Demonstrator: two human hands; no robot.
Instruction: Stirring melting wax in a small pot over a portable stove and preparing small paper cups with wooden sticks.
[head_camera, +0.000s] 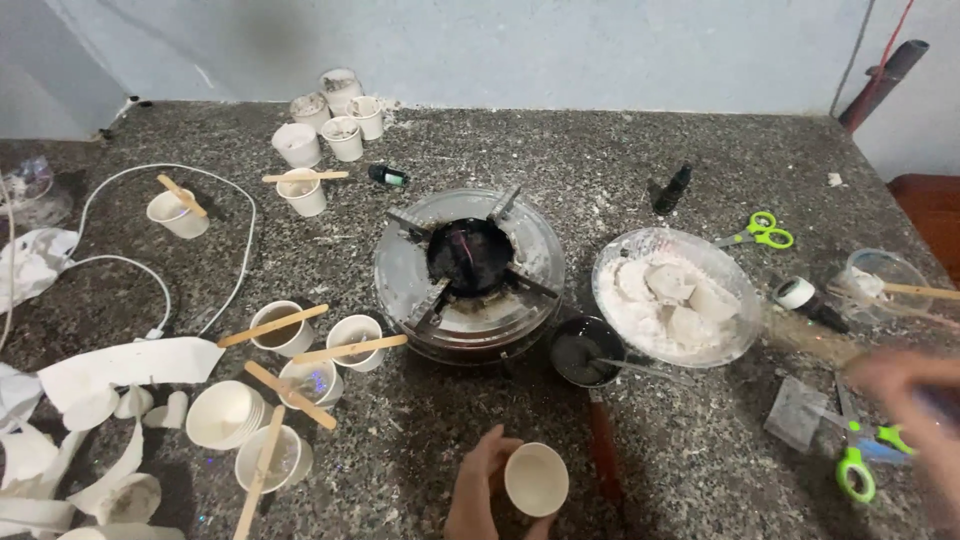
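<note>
At the bottom centre of the frame, an empty white paper cup (536, 479) is gripped by the left hand (480, 492), fingers wrapped around its side, just below the small dark saucepan (587, 352). The right hand (915, 415) is blurred at the right edge, over the green-handled scissors (858, 462); its grip cannot be told. The gas burner (469, 272) is seen at centre.

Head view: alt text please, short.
Left hand holds an empty paper cup over a speckled stone counter; blurred right hand is near green scissors. Behind sit a burner and a bowl of white chunks.
</note>
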